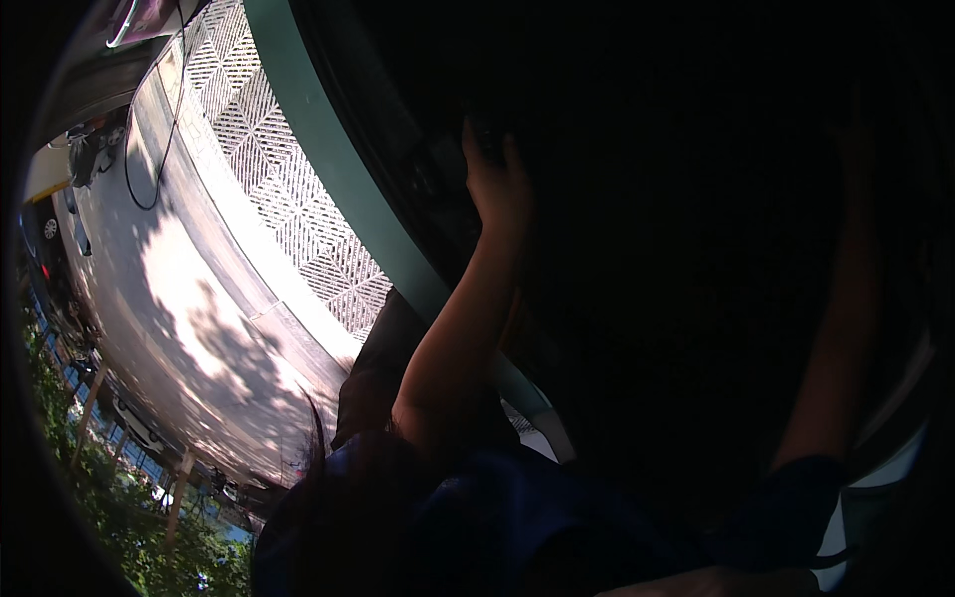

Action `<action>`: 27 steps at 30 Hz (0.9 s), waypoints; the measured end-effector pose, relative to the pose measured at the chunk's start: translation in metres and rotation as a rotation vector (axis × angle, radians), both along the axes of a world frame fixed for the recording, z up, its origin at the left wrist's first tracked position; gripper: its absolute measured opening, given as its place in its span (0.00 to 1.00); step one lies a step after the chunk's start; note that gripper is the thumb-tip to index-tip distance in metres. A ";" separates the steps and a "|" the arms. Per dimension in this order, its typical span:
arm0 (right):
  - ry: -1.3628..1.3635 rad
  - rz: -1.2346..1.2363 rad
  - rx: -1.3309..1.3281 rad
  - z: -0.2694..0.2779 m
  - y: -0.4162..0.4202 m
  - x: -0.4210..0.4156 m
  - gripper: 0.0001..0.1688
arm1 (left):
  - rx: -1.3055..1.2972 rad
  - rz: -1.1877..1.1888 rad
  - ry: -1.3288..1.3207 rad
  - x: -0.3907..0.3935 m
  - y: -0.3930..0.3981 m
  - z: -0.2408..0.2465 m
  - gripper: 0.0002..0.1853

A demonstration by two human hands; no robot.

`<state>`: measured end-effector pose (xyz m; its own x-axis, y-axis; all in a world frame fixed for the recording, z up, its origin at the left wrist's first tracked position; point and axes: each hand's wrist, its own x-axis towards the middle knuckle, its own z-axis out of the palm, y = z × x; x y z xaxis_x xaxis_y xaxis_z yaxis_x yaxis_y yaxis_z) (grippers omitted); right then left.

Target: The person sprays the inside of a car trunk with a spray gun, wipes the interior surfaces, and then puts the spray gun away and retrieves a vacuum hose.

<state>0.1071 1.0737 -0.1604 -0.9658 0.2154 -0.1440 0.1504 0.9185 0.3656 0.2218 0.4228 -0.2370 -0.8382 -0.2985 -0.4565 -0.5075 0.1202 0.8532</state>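
I lean into the dark interior of what looks like a car, past a green painted sill (339,183). My left hand (500,183) reaches forward just inside the sill, near dark trim (425,168). Thumb and fingers look spread around something dark, but shadow hides whether it is held. Far to the right, my right hand (855,145) is a faint shape in deep shadow. What it touches cannot be made out. Both forearms are bare below dark blue sleeves.
Slatted floor tiles (298,209) lie outside along the sill. Beyond them runs sunlit paving (186,276) with tree shadows. A dark cable or hose (128,168) loops at the upper left. Parked cars (134,425) and trees (157,552) show at the lower left rim.
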 end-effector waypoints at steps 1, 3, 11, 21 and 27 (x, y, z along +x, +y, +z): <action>-0.007 -0.001 0.003 -0.002 -0.006 -0.003 0.50 | -0.070 0.006 0.050 -0.011 -0.005 -0.011 0.31; -0.012 0.003 0.013 -0.003 -0.013 -0.002 0.49 | -0.093 0.024 0.073 -0.026 -0.011 -0.017 0.31; -0.046 -0.067 0.051 0.012 -0.025 0.009 0.46 | 0.178 -0.126 -0.303 -0.018 -0.007 0.009 0.32; -0.033 -0.088 0.067 0.018 -0.033 0.009 0.46 | 0.315 -0.097 -0.234 0.040 0.058 0.000 0.12; 0.007 -0.049 0.156 0.009 -0.038 0.002 0.47 | 0.206 -0.302 -0.099 0.044 0.065 -0.014 0.24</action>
<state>0.1093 1.0356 -0.1514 -0.9544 0.2818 -0.0987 0.1967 0.8421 0.5021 0.2661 0.4878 -0.2509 -0.8232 0.0624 -0.5642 -0.5565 0.1080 0.8238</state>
